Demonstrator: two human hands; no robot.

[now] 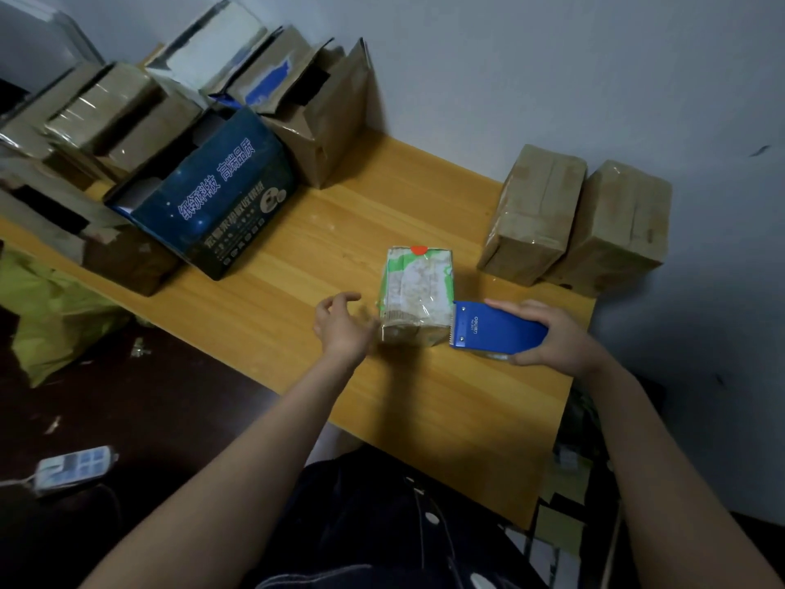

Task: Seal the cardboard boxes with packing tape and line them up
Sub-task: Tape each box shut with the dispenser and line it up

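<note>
A small green-and-white box [418,291], wrapped in clear tape, stands in the middle of the wooden table [446,397]. My right hand [556,337] grips a blue tape dispenser [497,329] whose toothed end touches the box's right side. Just left of the box, my left hand [340,325] hovers with its fingers apart and holds nothing. Two taped brown boxes [535,212] [616,227] stand side by side against the wall at the right.
A dark blue printed box [212,197] and several brown cardboard boxes [327,116], some with open flaps, crowd the table's left and back. A yellow-green bag [51,308] and a phone [72,467] lie lower left.
</note>
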